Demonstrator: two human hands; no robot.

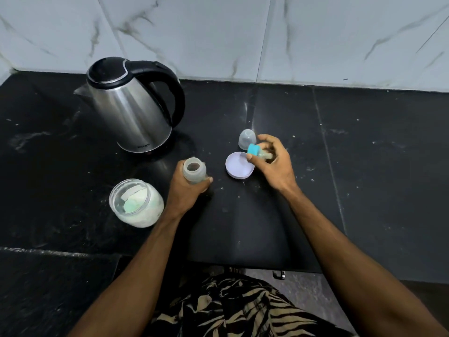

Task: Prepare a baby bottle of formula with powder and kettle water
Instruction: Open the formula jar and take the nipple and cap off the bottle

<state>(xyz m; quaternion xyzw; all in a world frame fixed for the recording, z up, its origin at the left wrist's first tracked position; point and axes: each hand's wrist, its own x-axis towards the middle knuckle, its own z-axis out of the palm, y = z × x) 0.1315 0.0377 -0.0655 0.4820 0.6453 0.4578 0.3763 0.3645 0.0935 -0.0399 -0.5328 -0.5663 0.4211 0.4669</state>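
Your left hand [188,188] was wrapped around the open baby bottle [194,171], holding it upright on the black bench [364,166], fingers curled round its body. Your right hand [274,161] pinched the teal-ringed teat [258,153] between thumb and fingers, tilted sideways just above the upturned pale lid [239,165]. The clear dome cap [246,138] stood just behind that lid. The open jar of powder [136,203], with a green scoop [132,205] lying inside it, sat just left of your left wrist. The steel kettle [132,105] stood farther back on the left, near the marble wall [291,37], lid closed.
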